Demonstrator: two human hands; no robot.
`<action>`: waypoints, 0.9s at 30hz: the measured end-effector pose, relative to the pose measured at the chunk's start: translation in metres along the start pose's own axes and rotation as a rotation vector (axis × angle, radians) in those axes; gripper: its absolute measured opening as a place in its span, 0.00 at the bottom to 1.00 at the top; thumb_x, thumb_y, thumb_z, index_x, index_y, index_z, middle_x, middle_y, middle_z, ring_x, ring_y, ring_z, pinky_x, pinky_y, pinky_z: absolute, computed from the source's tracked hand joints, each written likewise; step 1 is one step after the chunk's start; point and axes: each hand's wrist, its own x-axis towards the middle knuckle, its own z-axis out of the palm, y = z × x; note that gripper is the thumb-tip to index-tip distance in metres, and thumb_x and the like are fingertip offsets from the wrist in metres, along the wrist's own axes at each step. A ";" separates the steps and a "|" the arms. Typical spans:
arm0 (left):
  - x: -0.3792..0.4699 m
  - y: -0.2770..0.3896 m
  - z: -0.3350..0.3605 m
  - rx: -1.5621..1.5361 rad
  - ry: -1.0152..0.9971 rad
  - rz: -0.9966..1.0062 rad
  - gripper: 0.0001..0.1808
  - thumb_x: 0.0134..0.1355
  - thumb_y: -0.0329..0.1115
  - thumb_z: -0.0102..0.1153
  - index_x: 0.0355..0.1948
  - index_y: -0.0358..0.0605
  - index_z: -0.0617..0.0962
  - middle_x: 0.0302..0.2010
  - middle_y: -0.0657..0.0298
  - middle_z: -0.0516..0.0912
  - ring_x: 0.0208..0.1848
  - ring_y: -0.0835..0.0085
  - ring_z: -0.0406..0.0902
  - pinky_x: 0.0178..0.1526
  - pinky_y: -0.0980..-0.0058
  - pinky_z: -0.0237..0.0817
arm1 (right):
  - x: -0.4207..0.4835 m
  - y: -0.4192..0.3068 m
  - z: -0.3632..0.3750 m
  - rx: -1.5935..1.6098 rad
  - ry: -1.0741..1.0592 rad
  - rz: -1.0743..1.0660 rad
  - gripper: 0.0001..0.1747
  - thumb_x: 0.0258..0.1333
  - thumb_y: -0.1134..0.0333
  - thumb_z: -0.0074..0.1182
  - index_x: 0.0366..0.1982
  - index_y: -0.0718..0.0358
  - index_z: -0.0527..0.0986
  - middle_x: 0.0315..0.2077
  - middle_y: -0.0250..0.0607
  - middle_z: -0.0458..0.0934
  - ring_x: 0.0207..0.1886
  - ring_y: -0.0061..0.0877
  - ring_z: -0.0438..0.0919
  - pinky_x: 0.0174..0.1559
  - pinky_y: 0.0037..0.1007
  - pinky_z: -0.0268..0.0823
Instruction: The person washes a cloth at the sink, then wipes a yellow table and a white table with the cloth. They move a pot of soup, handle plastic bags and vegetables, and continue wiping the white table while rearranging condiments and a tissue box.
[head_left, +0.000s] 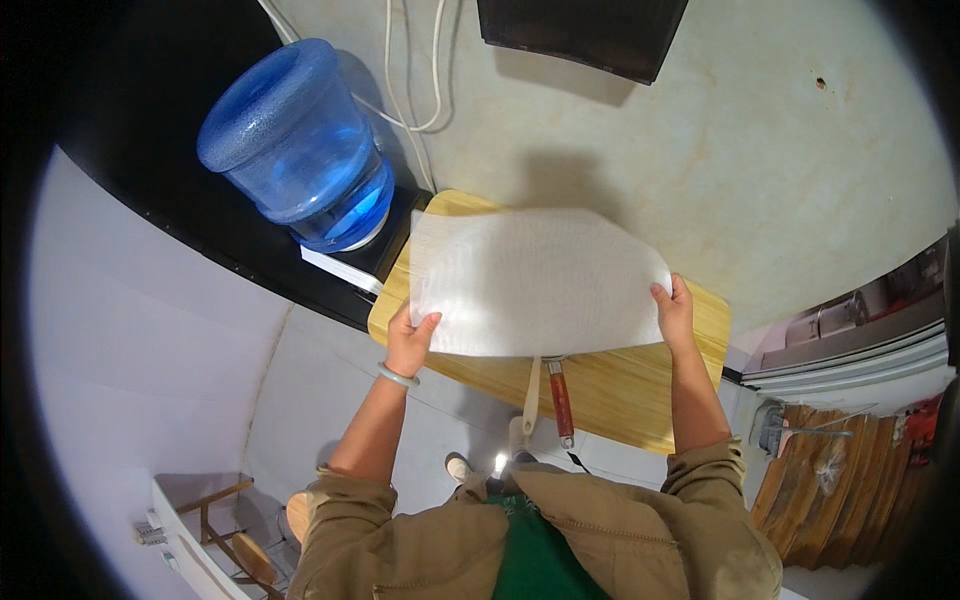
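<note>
A thin white mesh-like sheet (540, 285) is stretched between my hands above a wooden table (615, 390). My left hand (411, 341), with a pale bangle at the wrist, pinches its lower left corner. At the right edge, my right hand (675, 307) grips it with the thumb on top. From under the sheet's near edge stick out a red handle (561, 405) with a metal end and a cream-coloured handle (532, 397). Whatever these handles belong to is hidden beneath the sheet.
On the left a blue water jug (300, 150) sits upturned on a black water dispenser (397, 225). White cables (390, 67) hang along the wall (750, 150). A dark box-like object (581, 34) is at the top. Wooden stools (255, 559) stand at lower left.
</note>
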 end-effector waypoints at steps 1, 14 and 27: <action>0.005 0.001 0.001 -0.036 0.017 -0.025 0.14 0.61 0.28 0.56 0.46 0.35 0.75 0.40 0.64 0.80 0.40 0.79 0.75 0.44 0.79 0.67 | 0.004 0.000 0.001 0.090 -0.005 -0.035 0.05 0.56 0.75 0.51 0.36 0.65 0.72 0.29 0.28 0.74 0.32 0.14 0.68 0.35 0.20 0.62; -0.017 -0.096 0.012 0.190 0.111 -0.524 0.35 0.50 0.35 0.68 0.56 0.33 0.66 0.47 0.53 0.76 0.46 0.68 0.74 0.48 0.71 0.68 | -0.010 0.079 0.021 -0.492 -0.003 0.317 0.28 0.54 0.62 0.57 0.50 0.74 0.67 0.42 0.51 0.76 0.42 0.33 0.76 0.44 0.31 0.67; -0.057 -0.033 0.053 0.927 -0.219 0.338 0.28 0.44 0.36 0.64 0.50 0.50 0.75 0.58 0.57 0.70 0.62 0.56 0.63 0.61 0.42 0.43 | -0.068 0.087 0.040 -0.828 0.248 0.035 0.32 0.47 0.54 0.60 0.46 0.73 0.67 0.44 0.60 0.70 0.49 0.51 0.68 0.50 0.43 0.61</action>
